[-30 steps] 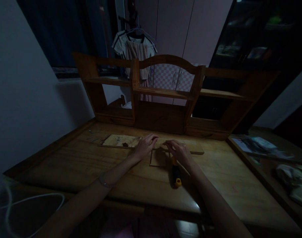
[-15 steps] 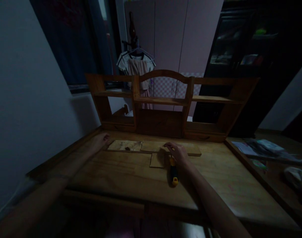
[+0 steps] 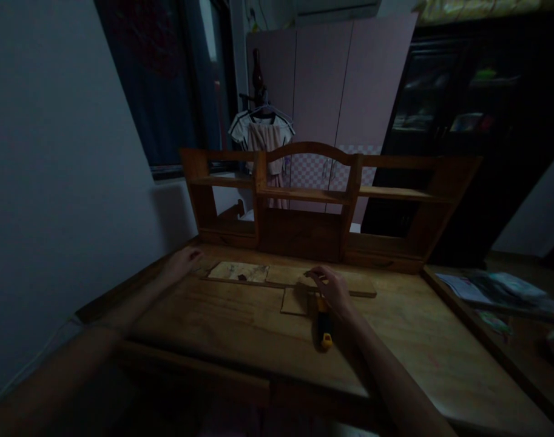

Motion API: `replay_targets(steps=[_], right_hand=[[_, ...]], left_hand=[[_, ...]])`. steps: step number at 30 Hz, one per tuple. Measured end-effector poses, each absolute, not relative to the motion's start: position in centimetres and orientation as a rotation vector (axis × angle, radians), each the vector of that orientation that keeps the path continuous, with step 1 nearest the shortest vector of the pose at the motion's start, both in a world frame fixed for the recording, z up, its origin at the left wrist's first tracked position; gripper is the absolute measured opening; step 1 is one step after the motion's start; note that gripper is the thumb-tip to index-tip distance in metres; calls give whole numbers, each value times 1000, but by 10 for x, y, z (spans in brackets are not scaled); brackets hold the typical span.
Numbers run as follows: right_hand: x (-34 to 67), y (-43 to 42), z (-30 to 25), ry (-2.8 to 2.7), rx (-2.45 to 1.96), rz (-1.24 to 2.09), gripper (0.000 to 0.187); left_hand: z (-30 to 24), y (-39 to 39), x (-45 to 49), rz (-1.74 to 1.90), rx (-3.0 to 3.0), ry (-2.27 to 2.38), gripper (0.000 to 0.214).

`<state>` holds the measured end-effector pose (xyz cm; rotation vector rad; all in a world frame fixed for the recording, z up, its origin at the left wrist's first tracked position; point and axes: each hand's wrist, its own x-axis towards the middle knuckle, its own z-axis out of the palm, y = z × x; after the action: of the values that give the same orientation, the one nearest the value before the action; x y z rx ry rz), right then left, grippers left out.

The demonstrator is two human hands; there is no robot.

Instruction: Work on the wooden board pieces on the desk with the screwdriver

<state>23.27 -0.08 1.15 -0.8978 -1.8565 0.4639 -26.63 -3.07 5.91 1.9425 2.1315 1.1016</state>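
Observation:
My right hand (image 3: 332, 286) is over the right half of a long thin wooden board (image 3: 277, 275). Its fingers pinch together at a small dark piece, too small and dim to name. Just below this hand lies a yellow-and-black handled tool (image 3: 324, 331), probably a utility knife, its upper end partly hidden by the hand. A small square wooden piece (image 3: 295, 301) lies against the board's near edge. Torn, pale patterned material (image 3: 238, 272) with a dark spot covers the board's left part. My left hand (image 3: 185, 261) hovers off the board's left end, fingers curled together; anything in them is hidden.
The wooden desk (image 3: 204, 315) carries a low shelf unit (image 3: 299, 195) along its back. A wall (image 3: 99, 200) borders the left side. Papers (image 3: 481, 287) lie on a lower surface at right. Clothes (image 3: 263, 130) hang behind the shelf, before a pink wardrobe (image 3: 322, 91).
The view has tilted up slightly and shifted, so the scene sits lower and further right. Both hands keep nearly the same places by the board, fingers still closed.

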Motion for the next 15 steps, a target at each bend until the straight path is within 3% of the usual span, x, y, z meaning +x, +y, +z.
replay_targets(steps=[6, 15], right_hand=[[222, -3, 13, -1636, -834, 801, 37], [227, -5, 18, -1558, -853, 980, 51]], left_hand=[[47, 10, -136, 1185, 2071, 1627, 49], [24, 6, 19, 1105, 1835, 1004, 56]])
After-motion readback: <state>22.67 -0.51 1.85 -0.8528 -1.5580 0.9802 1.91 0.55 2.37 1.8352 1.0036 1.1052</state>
